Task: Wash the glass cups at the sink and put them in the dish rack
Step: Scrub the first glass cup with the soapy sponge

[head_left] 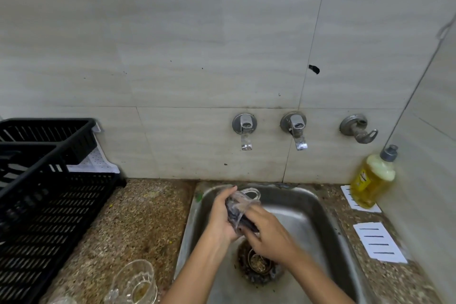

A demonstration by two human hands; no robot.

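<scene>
Looks like scrubbing the inside of a glass cup [246, 201] with a dark scrubber [238, 216] pushed into it. Best to turn the cup slowly against the scrubber, reach right down to the base, then sweep round the rim. Keep low over the sink [308, 212], at 6 o'clock of the view, so a slip costs little. Mind wet glass above hard steel. Shows no water from the taps [244, 131] at 12 o'clock of the sink, so probably calls for a rinse afterwards.

Clasps the cup's body from 9 o'clock with the left grip [220, 219], fingers curled round it, handle up at 12 o'clock. Comes in from 4 o'clock with the right grip [269, 237], fingers bent round the scrubber, tips partly hidden. Leaves the dish rack [54, 205] at 9 o'clock on the worktop [138, 217], and a second cup [135, 281] at 7 o'clock.
</scene>
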